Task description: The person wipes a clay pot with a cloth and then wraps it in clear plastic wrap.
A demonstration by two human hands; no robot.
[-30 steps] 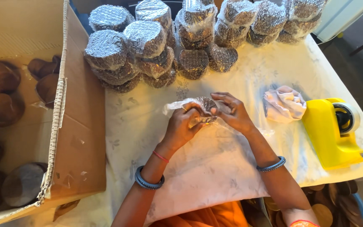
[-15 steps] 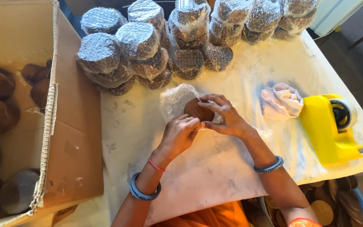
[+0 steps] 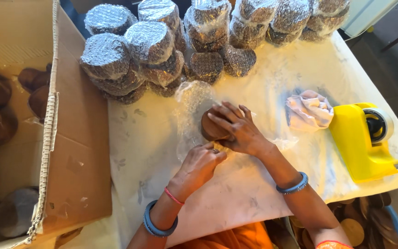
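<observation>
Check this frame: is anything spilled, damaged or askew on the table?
Nothing stands out. The right hand presses a brown disc onto bubble wrap, the wrapped bundles are stacked, and the tape dispenser sits upright.

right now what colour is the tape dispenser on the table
Bright yellow: the tape dispenser sits at the table's right edge, seen clearly in the head view.

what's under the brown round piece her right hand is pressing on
A sheet of clear bubble wrap lies under the brown round piece, spread on the white tablecloth. The right hand covers much of the piece; the left hand hides the wrap's near edge.
</observation>
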